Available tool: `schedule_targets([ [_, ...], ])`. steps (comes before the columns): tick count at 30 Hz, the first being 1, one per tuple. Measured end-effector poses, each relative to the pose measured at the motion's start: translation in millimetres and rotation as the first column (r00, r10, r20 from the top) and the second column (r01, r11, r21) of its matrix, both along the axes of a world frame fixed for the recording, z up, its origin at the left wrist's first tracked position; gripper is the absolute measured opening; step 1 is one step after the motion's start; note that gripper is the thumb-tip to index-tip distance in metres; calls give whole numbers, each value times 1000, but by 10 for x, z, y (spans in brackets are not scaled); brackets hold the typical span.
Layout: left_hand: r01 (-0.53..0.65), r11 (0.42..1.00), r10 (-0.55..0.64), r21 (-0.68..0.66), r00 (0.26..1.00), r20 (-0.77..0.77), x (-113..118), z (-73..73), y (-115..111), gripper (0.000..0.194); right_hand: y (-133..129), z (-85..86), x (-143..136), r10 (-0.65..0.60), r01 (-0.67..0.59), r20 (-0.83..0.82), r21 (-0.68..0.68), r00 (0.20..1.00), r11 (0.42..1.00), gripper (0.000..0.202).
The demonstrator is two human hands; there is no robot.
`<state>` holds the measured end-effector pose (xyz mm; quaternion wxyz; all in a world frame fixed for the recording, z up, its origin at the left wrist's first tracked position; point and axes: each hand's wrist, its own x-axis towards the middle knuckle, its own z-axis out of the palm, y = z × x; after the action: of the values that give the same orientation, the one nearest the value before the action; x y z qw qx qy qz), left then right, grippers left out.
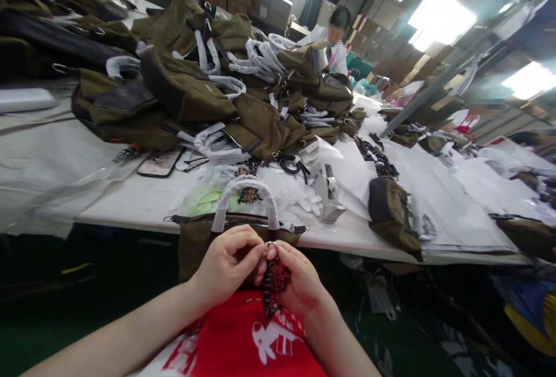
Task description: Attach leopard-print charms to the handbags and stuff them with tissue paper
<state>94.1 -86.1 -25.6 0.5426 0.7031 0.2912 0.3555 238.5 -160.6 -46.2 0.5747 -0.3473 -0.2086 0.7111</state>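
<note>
Close to my body, my left hand (230, 261) and my right hand (300, 278) meet at a small metal ring (271, 244). The ring belongs to a bag charm (280, 277) with a reddish-brown leopard-print piece and a dark braided cord hanging down. My right fingers are closed around the charm, while my left finger and thumb pinch at its ring. Directly behind them is an olive-green handbag (191, 249) at the table edge, its handle (248, 182) wrapped in white padding and standing up. My fingers partly hide the ring.
A pile of olive bags (260, 128) covers the table's back. A phone (160, 164), plastic bags with leopard-print charms (249, 194), a tape dispenser (326, 194) and a small dark-and-olive bag (393, 215) lie nearer. Other people work farther along.
</note>
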Motion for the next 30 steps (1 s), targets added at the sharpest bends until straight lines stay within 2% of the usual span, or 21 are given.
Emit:
schedule_targets([
  [5, 19, 994, -12, 110, 998, -64, -1, -31, 16, 23, 18, -20, -3, -106, 107, 76, -5, 991, 994, 27],
  [9, 141, 971, -105, 195, 977, -183, -14, 3, 107, 25, 17, 24, 146, 32, -29, 343, -16, 939, 999, 32],
  [11, 189, 962, -147, 199, 967, -208, -16, 25, 160, 26, 8, 68, 203, 94, -88, 410, -32, 907, 996, 33],
  [16, 129, 987, -108, 95, 974, -199, 17, 59, 218, 30, -14, 167, 222, 81, -118, 470, 48, 879, 992, 26],
  [17, 115, 990, -98, 78, 975, -198, 26, 61, 216, 30, -14, 182, 222, 55, -114, 537, 77, 842, 991, 24],
  [20, 66, 995, -52, 70, 980, -190, 43, 53, 197, 29, -6, 208, 235, -72, -114, 760, 189, 646, 975, 21],
  [21, 46, 996, -33, 70, 983, -180, 45, 45, 190, 29, -4, 204, 241, -93, -124, 791, 208, 604, 970, 23],
  [22, 26, 997, -14, 70, 986, -165, 46, 35, 183, 28, -2, 191, 244, -93, -125, 789, 211, 608, 970, 25],
  [23, 7, 998, 4, 70, 989, -148, 46, 24, 177, 28, -1, 170, 243, -81, -106, 747, 200, 659, 974, 27],
  [25, -22, 997, 30, 78, 993, -113, 47, 1, 160, 27, 5, 112, 223, -61, -22, 557, 141, 828, 990, 28],
  [27, -32, 994, 41, 108, 995, -88, 52, -16, 134, 27, 16, 57, 182, -67, 51, 332, 56, 941, 997, 28],
  [30, -55, 985, 68, 163, 995, -78, 66, -29, 81, 28, 33, 22, 102, -35, 40, 149, -29, 988, 999, 26],
])
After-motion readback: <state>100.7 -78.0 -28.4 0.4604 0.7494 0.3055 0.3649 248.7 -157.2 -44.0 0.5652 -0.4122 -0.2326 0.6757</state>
